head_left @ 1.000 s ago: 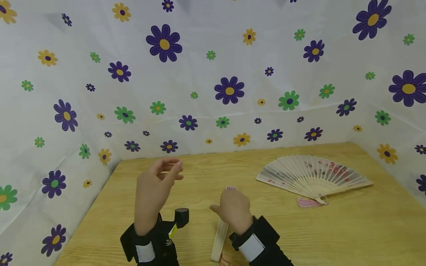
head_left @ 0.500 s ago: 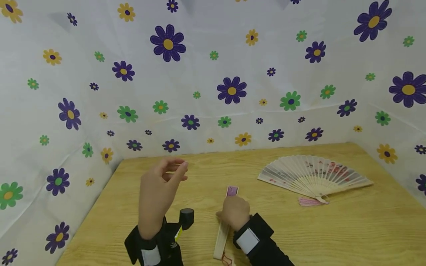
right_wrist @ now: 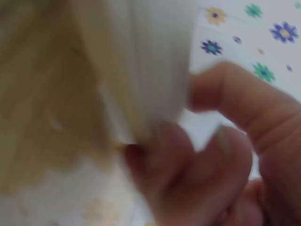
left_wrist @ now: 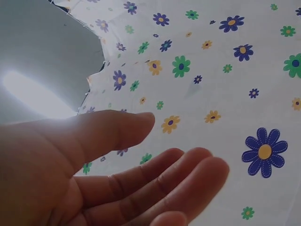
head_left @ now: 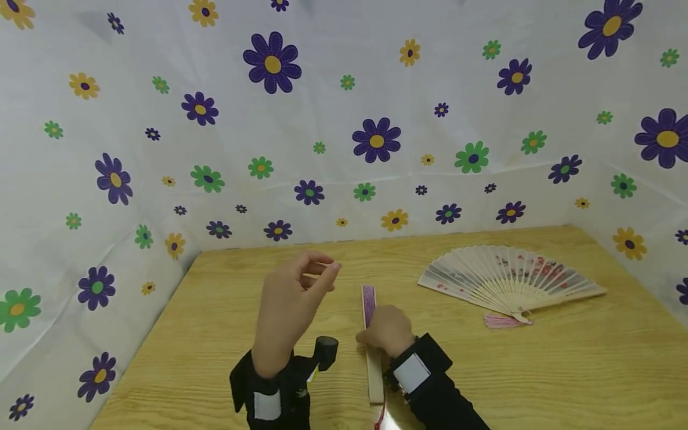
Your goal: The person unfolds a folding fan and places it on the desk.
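Observation:
In the head view my right hand (head_left: 388, 330) grips a folded hand fan (head_left: 375, 370) by its middle. The fan is pale with a purple strip along its far end, and a red tassel cord hangs from its near end. Close up in the right wrist view, the fan's stacked ribs (right_wrist: 141, 61) look blurred between thumb and curled fingers. My left hand (head_left: 292, 301) is raised to the left of the fan, apart from it and holding nothing. The left wrist view shows its thumb and fingers (left_wrist: 188, 174) loosely bent with a gap between them.
A spread fan (head_left: 505, 278) with red blossoms lies on the wooden table (head_left: 215, 334) at the back right, its pink tassel (head_left: 502, 321) beside its pivot. A white sheet (head_left: 322, 83) printed with flowers surrounds the table at the back and sides.
The folded fan has turned more upright in view, and more of its purple strip shows beyond my right hand. My left hand has moved right, nearer to the fan.

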Tool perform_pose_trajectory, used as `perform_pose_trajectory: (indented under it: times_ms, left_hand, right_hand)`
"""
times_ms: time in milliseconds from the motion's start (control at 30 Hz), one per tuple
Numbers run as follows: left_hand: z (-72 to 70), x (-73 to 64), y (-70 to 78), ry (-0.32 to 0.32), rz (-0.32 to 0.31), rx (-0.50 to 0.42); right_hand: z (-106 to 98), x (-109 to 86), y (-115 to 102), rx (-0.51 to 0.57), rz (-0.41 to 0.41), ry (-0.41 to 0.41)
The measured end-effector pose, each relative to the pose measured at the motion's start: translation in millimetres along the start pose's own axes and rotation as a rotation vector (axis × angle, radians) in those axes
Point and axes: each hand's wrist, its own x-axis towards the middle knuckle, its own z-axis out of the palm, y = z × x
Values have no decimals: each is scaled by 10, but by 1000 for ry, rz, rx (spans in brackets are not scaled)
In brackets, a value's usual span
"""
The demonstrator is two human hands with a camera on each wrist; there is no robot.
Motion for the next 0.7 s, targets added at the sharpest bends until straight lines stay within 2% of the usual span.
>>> perform_pose_trajectory:
  times_ms: [67, 167, 267, 333, 433, 533, 600, 700]
  left_hand:
    - [63, 30, -15, -38, 2, 18]
    - [171, 68, -42, -121, -8, 144]
    - [275, 84, -73, -218, -5, 292]
    - [365, 104, -99, -287, 2, 324]
    - [514, 165, -163, -378, 1, 253]
    - [600, 247, -276, -449, -20, 95]
    - [614, 292, -354, -476, -43, -6]
    - [608, 339, -457, -485, -101, -123]
  right_hand:
    - [-110, 45, 10, 116, -20, 43]
    - [-343, 58, 13, 265, -100, 157]
    - [-565, 12, -11, 284, -194, 274]
    - [-672, -46, -19, 241, -224, 321]
    - [-768, -133, -20, 151, -245, 360]
    - [-811, -182, -45, 95, -257, 349]
    - [-831, -185, -56, 77, -273, 312]
    - [-867, -162, -27, 134, -298, 179]
